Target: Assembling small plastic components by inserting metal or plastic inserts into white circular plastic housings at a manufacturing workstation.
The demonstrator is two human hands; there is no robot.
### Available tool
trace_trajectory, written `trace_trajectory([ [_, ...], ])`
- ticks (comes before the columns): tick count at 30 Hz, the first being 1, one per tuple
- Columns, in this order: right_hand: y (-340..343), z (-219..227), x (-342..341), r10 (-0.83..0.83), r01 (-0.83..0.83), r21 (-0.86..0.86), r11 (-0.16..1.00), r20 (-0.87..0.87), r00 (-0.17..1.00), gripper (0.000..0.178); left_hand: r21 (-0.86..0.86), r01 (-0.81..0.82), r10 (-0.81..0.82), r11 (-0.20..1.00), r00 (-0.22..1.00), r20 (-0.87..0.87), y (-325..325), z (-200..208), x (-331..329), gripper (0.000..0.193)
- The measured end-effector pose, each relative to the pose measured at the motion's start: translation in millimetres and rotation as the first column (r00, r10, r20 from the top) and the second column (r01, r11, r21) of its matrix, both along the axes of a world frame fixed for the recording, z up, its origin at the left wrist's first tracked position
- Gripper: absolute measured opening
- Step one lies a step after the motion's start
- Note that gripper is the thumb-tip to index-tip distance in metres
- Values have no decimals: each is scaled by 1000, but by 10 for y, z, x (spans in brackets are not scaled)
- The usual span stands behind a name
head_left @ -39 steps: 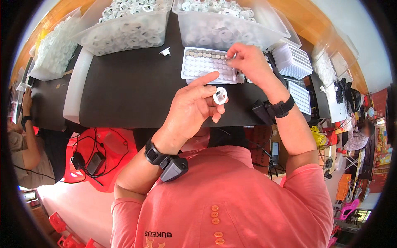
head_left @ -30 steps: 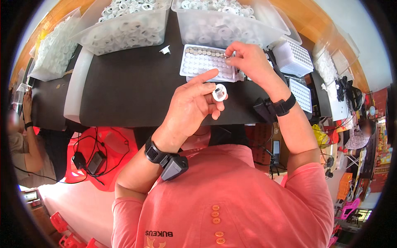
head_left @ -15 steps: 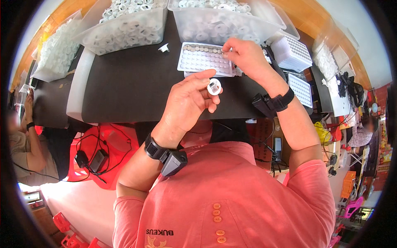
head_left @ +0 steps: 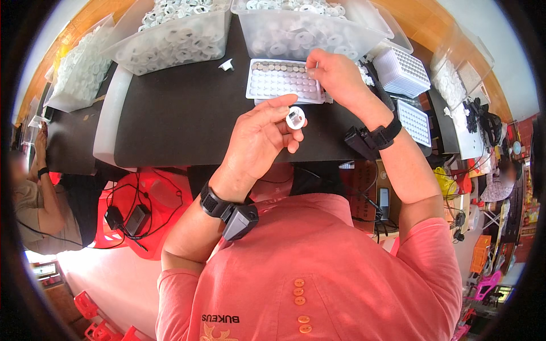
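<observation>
Between the thumb and fingers of my left hand point(head_left: 259, 133) is a small round white plastic part point(head_left: 295, 118) with a square metallic patch and a reddish-brown spot inside. It is held up in front of the near edge of the white tray. My right hand point(head_left: 340, 77) is over the right end of this dimpled white tray point(head_left: 256, 91), its thumb and forefinger closed together. Whatever they pinch is hidden. Round silver discs point(head_left: 277, 67), like button cells, line the tray's far rows, while its nearer pockets hold none.
Two translucent bins point(head_left: 170, 52) of white parts stand at the back, with another bin point(head_left: 85, 79) at left. To the right are a stack of white trays point(head_left: 402, 73) and a single tray point(head_left: 414, 122). A loose white piece point(head_left: 226, 65) lies on the black table point(head_left: 170, 119).
My right hand has shifted very slightly at the tray's right end. My left hand keeps its hold on the white part almost unmoved.
</observation>
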State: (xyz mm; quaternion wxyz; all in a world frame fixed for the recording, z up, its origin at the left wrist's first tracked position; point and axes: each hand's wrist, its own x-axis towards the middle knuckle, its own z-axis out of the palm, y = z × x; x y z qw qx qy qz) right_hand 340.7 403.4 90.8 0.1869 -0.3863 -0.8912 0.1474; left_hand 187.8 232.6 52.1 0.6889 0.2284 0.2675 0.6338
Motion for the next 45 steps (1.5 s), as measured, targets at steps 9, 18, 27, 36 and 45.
trace_trajectory([
  [9, -26, 39, -9, -7, 7, -4, 1000, 7, 1000, 18, 5, 1, -1, 1000, 1000, 5, 1, -17, -7, 38],
  [18, 63, -26, 102, -9, 20, 69, 997, -148, 989, 15, 9, 4, -5, 1000, 1000, 6, -13, 9, 4, 37],
  [27, -27, 100, 71, -50, 50, 14, 999, -18, 999, 14, 19, 10, -11, 1000, 1000, 26, -16, -25, -19, 36],
  [36, 98, 84, 76, 32, -32, -6, 999, -70, 997, 16, 40, 11, -12, 999, 1000, 29, -16, -48, -11, 38],
  [45, 121, 108, 97, 32, -45, -132, 990, -97, 995, 16, 28, -2, 2, 1000, 1000, 15, -18, -20, 2, 40],
])
